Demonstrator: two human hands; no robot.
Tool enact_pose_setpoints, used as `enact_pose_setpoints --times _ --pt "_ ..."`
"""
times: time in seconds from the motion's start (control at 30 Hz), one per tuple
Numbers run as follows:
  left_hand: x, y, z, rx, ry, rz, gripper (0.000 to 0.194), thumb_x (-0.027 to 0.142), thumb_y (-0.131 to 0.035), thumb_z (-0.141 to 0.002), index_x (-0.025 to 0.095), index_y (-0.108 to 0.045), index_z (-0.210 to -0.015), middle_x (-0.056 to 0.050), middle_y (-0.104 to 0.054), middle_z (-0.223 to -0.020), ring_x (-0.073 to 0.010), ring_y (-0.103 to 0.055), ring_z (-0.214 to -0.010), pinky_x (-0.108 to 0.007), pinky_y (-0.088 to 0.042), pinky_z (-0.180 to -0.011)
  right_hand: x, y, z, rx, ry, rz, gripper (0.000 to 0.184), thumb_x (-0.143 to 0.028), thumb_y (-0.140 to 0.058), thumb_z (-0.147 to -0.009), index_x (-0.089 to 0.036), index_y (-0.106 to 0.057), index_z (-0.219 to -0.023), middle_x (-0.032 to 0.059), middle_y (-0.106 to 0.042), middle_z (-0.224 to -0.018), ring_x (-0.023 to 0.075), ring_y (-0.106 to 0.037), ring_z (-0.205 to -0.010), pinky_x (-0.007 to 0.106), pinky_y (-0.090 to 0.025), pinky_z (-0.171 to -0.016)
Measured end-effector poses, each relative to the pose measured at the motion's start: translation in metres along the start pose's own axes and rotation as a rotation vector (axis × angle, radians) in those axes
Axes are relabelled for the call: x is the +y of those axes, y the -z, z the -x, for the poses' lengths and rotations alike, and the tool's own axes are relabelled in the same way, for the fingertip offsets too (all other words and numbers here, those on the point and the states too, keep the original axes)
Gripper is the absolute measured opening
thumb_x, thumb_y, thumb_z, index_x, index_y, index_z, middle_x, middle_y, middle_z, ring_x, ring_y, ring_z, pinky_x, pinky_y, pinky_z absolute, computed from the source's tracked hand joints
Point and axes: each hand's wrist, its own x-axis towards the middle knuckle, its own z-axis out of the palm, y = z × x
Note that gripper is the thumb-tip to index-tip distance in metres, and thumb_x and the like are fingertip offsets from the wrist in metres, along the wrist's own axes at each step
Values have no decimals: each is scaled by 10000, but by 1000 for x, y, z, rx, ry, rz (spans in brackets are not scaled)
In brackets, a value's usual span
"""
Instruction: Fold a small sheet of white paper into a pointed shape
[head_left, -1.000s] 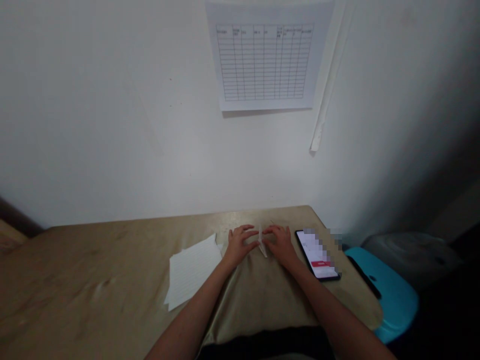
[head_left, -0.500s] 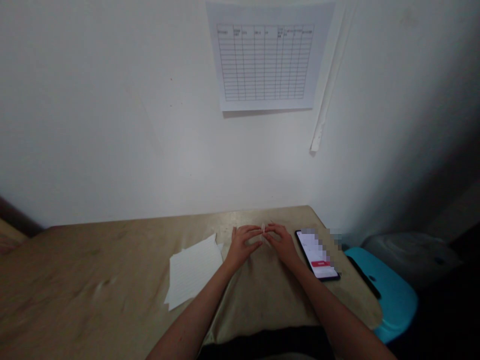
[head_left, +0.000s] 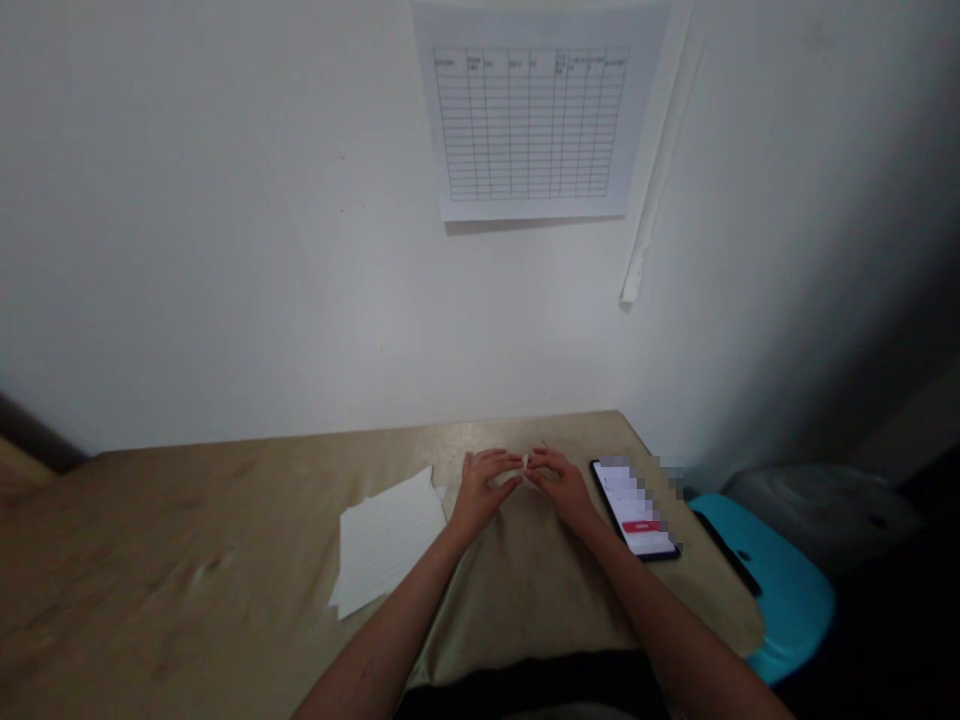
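Between the fingertips of both hands is a small folded piece of white paper (head_left: 526,462), mostly hidden by the fingers. My left hand (head_left: 484,488) pinches it from the left, with thumb and fingers bent toward it. From the right, my right hand (head_left: 559,482) closes its fingertips on the same paper. Left of my left hand lie several loose sheets of lined white paper (head_left: 390,540), partly under my left forearm. A phone (head_left: 634,510) with a lit screen rests to the right of my right hand.
The brown-covered table (head_left: 225,540) meets a white wall (head_left: 225,250). A printed table sheet (head_left: 532,125) hangs on the wall beside a white strip (head_left: 652,200). Past the table's right edge are a turquoise object (head_left: 795,570) and a grey, plastic-looking bundle (head_left: 825,510).
The paper between my fingers stood out as a longer thin strip one second ago; now only a small bit shows. Both hands have shifted slightly. The sheets and phone have stayed put.
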Motion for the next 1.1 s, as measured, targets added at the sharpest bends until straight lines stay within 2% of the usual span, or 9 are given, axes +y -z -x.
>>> enact_pose_setpoints --times 0.17,0.43,0.8,0.97,1.1 --pt "1 -2 0 9 6 -1 178 328 -708 -859 333 -767 -1027 -1 -768 -1134 -231 -610 -1197 -567 -161 -1217 -1 1 0 -21 35 28 224 -451 -665 -846 -247 -757 -864 73 -743 -1067 247 -599 -1190 428 -420 -1091" --pt "-4 -5 0 20 0 28 193 373 -722 -844 311 -762 -1022 -20 -755 -1140 -230 -617 -1181 -514 -248 -1199 6 0 1 -16 26 68 247 -450 -669 -851 -248 -767 -952 89 -688 -1201 245 -591 -1204 425 -413 -1102" --pt "-12 -9 1 53 -10 32 183 387 -740 -825 307 -757 -988 -1 -763 -1091 -234 -632 -1154 -526 -275 -1174 10 -2 2 11 53 41 203 -424 -696 -831 -264 -781 -920 87 -681 -1185 258 -599 -1156 455 -417 -1073" --pt "-14 -9 0 -5 11 48 190 368 -745 -818 307 -753 -998 0 -758 -1109 -229 -630 -1154 -528 -270 -1176 2 0 2 -10 61 58 159 -387 -696 -835 -271 -780 -904 80 -691 -1162 257 -595 -1156 458 -418 -1063" --pt "-12 -8 1 -40 65 27 185 366 -727 -823 308 -755 -997 -3 -754 -1124 -243 -635 -1150 -597 -187 -1192 0 1 2 -37 80 110 118 -349 -694 -840 -276 -776 -885 72 -706 -1149 262 -590 -1173 500 -356 -1108"
